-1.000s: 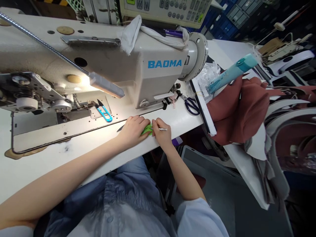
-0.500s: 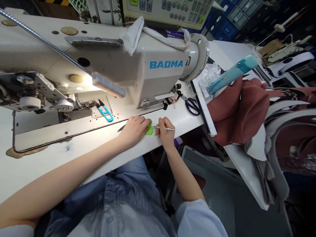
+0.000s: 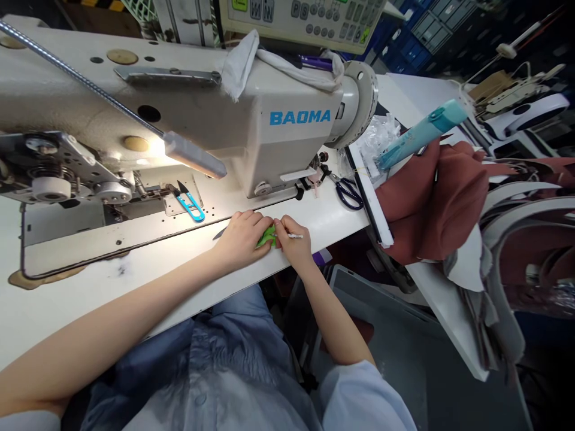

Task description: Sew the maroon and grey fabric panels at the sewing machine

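1. At a sewing machine marked BAOMA (image 3: 294,140), a small green piece (image 3: 266,237) is being held down on the white tabletop (image 3: 179,263), just in front of the machine bed.
2. The green piece is being partly covered by the left hand (image 3: 242,238), whose fingers are being kept bent over it; whether it is being pinched or only pressed cannot be told.
3. A slim whitish tool (image 3: 294,236) is being grasped in the closed fingers of the right hand (image 3: 294,240), its front end being pointed leftward at the green piece; whether the two are touching cannot be made out.
4. From under the left hand, on its far left side, a dark pointed tip (image 3: 218,234) is being exposed; the rest is being hidden.
5. Blue thread snips (image 3: 192,206) are being supported on the machine bed, to the left of the hands, and are being lit by a lamp (image 3: 194,155) on a flexible metal stem.
6. Dark-handled scissors (image 3: 349,194) are being carried by the tabletop to the right, near a teal case (image 3: 422,136) and reddish-brown material (image 3: 435,203).
7. Below the tabletop's edge, a grey bin (image 3: 399,347) is being partly blocked from view by the right forearm.
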A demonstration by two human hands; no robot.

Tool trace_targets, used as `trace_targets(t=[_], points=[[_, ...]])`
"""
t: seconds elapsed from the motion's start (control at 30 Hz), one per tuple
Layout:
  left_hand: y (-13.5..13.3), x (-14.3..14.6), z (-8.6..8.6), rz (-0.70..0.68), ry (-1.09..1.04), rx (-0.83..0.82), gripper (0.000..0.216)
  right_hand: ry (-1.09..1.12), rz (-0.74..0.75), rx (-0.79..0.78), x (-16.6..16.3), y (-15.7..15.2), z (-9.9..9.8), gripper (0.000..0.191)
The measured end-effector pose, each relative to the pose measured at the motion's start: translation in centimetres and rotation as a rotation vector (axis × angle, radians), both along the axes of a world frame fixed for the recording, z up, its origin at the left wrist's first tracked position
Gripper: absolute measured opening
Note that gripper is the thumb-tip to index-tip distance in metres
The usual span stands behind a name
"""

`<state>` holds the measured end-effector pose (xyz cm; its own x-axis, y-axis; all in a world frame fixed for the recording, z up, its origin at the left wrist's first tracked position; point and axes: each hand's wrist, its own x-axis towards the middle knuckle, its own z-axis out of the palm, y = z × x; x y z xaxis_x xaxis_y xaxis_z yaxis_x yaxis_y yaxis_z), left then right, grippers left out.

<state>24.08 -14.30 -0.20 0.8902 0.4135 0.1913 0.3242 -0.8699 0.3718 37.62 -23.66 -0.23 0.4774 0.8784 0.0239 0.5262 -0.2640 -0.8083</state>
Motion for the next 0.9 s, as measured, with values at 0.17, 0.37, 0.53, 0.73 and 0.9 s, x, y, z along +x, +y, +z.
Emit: trace_targets(t=[0.17, 0.37, 0.53, 0.73, 0.9], points=[[0.04, -0.01, -0.12, 0.003, 0.018, 0.021, 0.025, -0.001, -0.036, 0.021, -0.04, -0.06, -0.24, 0.04], [0.03, 0.04, -0.23, 0.002, 0.023, 0.034, 0.021, 0.03, -0.019, 0.03, -0.02, 0.02, -0.31, 0.04], [0.02, 0.03, -0.11, 0.004, 0.015, 0.004, 0.017, 0.157, -0.091, 0.111, 0.09, -0.12, -0.01, 0.041], [0.28, -0.05, -0.34, -0.005, 0.002, 0.004, 0.024, 0.21, -0.054, 0.066, 0.26, -0.29, -0.1, 0.04], [0.33, 0.03, -0.28, -0.022, 0.019, 0.029, 0.024, 0.032, -0.043, 0.012, -0.09, -0.22, -0.12, 0.042]])
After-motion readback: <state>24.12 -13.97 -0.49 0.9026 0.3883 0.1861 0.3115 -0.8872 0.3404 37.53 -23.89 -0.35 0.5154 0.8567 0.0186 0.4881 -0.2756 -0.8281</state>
